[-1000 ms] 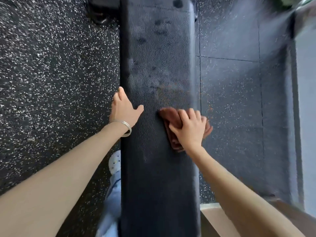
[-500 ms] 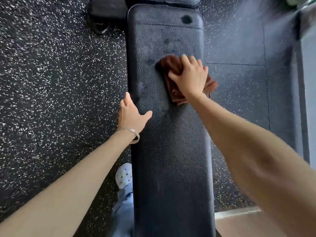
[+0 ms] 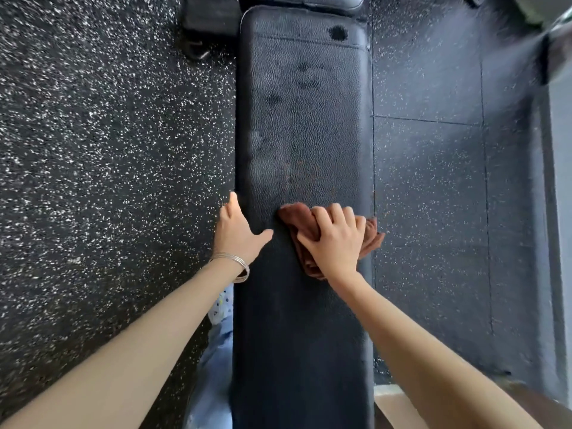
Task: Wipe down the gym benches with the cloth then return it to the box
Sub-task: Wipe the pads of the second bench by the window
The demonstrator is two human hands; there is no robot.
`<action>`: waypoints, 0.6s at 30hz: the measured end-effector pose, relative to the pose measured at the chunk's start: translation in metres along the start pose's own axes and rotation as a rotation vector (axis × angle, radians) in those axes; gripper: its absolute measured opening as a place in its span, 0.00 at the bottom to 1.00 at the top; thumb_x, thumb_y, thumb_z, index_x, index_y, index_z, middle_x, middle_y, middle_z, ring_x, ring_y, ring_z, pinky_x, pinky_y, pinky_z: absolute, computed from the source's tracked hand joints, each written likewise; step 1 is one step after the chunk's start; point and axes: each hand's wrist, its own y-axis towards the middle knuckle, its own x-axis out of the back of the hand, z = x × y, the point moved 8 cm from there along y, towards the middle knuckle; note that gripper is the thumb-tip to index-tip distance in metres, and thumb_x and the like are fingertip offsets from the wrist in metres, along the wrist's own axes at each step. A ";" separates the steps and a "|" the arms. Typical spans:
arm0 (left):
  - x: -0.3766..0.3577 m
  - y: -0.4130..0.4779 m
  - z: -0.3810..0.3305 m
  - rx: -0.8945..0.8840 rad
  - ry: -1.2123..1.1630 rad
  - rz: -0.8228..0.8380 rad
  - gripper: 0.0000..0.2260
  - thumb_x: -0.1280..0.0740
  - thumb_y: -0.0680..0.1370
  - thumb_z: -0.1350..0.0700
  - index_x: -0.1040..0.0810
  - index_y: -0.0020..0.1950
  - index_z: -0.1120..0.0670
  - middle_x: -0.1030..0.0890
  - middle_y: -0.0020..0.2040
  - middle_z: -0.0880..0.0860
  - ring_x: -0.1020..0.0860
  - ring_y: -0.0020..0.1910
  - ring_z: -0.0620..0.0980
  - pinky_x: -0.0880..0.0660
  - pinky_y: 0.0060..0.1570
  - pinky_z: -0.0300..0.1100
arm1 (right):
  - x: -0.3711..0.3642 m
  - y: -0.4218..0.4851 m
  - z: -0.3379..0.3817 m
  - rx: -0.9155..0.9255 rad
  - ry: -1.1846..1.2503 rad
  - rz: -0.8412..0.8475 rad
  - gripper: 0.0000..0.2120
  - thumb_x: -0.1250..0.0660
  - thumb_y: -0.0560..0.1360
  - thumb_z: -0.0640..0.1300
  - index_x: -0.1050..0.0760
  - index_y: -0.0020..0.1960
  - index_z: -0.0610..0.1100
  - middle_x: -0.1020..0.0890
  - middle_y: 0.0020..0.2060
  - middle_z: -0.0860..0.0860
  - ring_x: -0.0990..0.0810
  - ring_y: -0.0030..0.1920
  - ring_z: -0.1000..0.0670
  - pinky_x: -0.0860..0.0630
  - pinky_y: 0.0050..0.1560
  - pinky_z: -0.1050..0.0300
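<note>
— So where is the crumpled reddish-brown cloth [image 3: 305, 226] at this moment?

— About midway along the long black padded gym bench [image 3: 301, 134] with the pebbled vinyl cover, toward its right side. One corner of the cloth hangs past the right edge, over the black rubber floor [image 3: 108, 150] with white speckles.

— And the right hand [image 3: 335, 243]?

— Pressed flat on top of the cloth, its fingers [image 3: 337, 212] curled down and bunching the fabric against the pad. They are clamped on the cloth.

— The left hand [image 3: 236, 232]?

— It rests on the bench's left edge, just beside the cloth but not touching it. The thumb lies out across the pad and the other fingers point to the far end along the side; they are spread and hold nothing. Thin silver bangles [image 3: 236, 264] circle that wrist.

— Anything else on the pad?

— Darker, damp-looking patches farther up, and a round dark spot [image 3: 339, 32] near the far end. Below the left arm, pale blue trousers [image 3: 213, 366] show beside the bench.
</note>
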 end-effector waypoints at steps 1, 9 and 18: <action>-0.003 -0.008 0.004 0.002 0.005 -0.004 0.45 0.26 0.69 0.51 0.51 0.76 0.58 0.39 0.71 0.60 0.35 0.68 0.59 0.38 0.66 0.48 | 0.001 -0.011 0.004 0.011 0.013 0.001 0.16 0.36 0.66 0.58 0.24 0.43 0.47 0.24 0.37 0.47 0.25 0.39 0.42 0.32 0.39 0.49; -0.019 -0.045 0.029 -0.056 -0.032 -0.083 0.44 0.27 0.69 0.50 0.50 0.76 0.58 0.38 0.71 0.59 0.35 0.68 0.58 0.37 0.64 0.47 | -0.007 0.014 0.045 0.141 0.044 0.057 0.18 0.31 0.65 0.57 0.24 0.46 0.45 0.22 0.42 0.46 0.24 0.45 0.41 0.32 0.44 0.46; -0.019 -0.021 0.029 -0.228 0.062 0.070 0.51 0.28 0.68 0.40 0.57 0.76 0.60 0.45 0.74 0.59 0.39 0.72 0.56 0.39 0.69 0.45 | -0.046 0.173 0.112 0.216 -0.047 0.080 0.21 0.38 0.68 0.61 0.27 0.55 0.49 0.22 0.51 0.48 0.26 0.55 0.43 0.34 0.54 0.46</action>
